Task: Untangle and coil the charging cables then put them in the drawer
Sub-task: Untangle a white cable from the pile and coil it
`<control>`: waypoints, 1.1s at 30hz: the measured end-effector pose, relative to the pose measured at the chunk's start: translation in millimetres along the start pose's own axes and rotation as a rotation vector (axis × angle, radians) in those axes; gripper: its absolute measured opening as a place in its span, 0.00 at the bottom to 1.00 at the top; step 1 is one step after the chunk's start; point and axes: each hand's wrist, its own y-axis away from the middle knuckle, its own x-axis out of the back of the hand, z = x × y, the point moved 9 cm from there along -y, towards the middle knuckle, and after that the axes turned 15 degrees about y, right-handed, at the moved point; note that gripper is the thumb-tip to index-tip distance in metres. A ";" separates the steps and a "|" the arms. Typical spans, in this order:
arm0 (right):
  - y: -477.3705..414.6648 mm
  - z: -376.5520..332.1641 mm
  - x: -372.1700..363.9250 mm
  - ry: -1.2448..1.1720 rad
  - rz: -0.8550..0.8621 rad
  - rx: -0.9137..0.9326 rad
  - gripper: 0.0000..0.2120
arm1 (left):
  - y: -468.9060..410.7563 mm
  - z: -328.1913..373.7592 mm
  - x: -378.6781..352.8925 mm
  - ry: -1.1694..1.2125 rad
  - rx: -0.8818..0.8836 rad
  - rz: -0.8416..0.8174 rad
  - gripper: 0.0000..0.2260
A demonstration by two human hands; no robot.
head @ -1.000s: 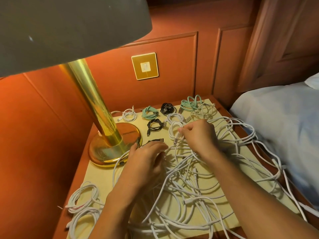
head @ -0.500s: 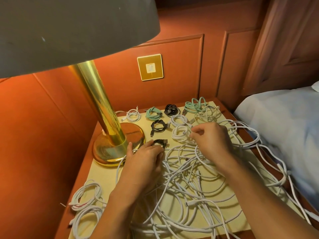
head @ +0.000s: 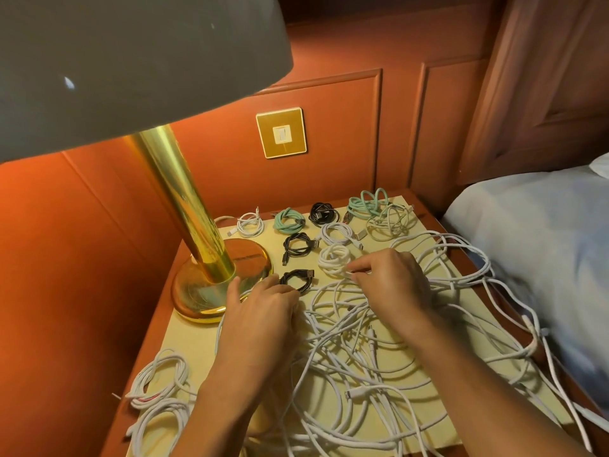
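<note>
White cord everywhere: a tangle (head: pixel 379 357) sprawls over the middle and right of the desk (head: pixel 194 338), with loops spilling off the edge toward the bed (head: pixel 527 252).

Over its far edge, the right hand (head: pixel 392 285) has a narrow grip: thumb and forefinger pinch a strand (head: pixel 353 272) just beside a small white coil (head: pixel 333 258). Probably holding a free end so one length can be traced out of the mass.

Knuckles up on the tangle's left edge lies the left hand (head: pixel 263 311), fingertips at a black coil (head: pixel 296 280), thumb spread toward the lamp (head: pixel 220 282). The fingertips are hidden, so I cannot tell whether this grip holds the coil or only touches it. Its weight may be pinning cords down while the other hand pulls.

Wound coils sit in rough rows at the back, among them a green coil (head: pixel 288 221). They lie apart from one another and clear of the tangle, likely so they do not snag again. Two looser white bundles (head: pixel 161 380) lie at the front-left corner and look half wound.

Containers: the drawer is not in view, and no cable can be seen stowed. Everything visible lies on the desk top. Judged: coiling is partway done, stowing not begun.
</note>
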 end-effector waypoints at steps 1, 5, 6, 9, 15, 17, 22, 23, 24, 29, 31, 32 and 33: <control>-0.5 -1.7 -0.9 0.000 0.009 -0.003 0.07 | -0.2 -0.1 -1.7 -0.003 0.001 -0.023 0.10; -0.7 -6.2 -1.8 0.009 0.054 -0.011 0.06 | -1.1 -0.6 -7.3 0.018 0.023 -0.099 0.17; -0.4 -6.5 -2.1 0.010 0.056 -0.012 0.06 | -0.9 -1.4 -7.7 0.032 0.031 -0.110 0.18; 0.7 -5.8 -1.5 -0.015 0.056 -0.008 0.06 | -0.9 -5.7 -10.7 0.090 0.044 -0.134 0.19; 6.8 -0.5 10.9 -0.090 0.039 0.045 0.08 | -3.6 -13.4 -15.8 0.142 0.017 -0.096 0.22; 13.6 3.7 23.6 -0.129 0.050 0.083 0.08 | -1.9 -12.0 -5.3 0.196 -0.009 -0.001 0.20; 54.2 18.3 34.8 -0.082 -0.202 0.136 0.07 | 19.1 -9.0 24.8 0.426 -0.127 0.278 0.09; 65.3 20.2 32.2 -0.047 -0.281 0.132 0.13 | 26.8 -4.9 29.6 0.466 -0.153 0.313 0.08; 76.9 20.8 29.5 -0.004 -0.350 0.124 0.18 | 34.3 0.8 32.8 0.509 -0.170 0.319 0.07; 123.8 11.0 20.8 0.158 -0.400 0.123 0.18 | 56.4 26.9 7.9 0.508 -0.170 0.010 0.11; 132.7 13.1 21.6 0.118 -0.320 0.090 0.13 | 58.9 28.0 -0.7 0.409 -0.168 0.003 0.12; 135.6 15.6 22.5 0.075 -0.283 0.070 0.11 | 58.6 26.5 -1.4 0.396 -0.157 0.031 0.11; 137.5 18.8 22.5 0.036 -0.257 0.051 0.09 | 58.4 25.1 -0.8 0.394 -0.142 0.063 0.11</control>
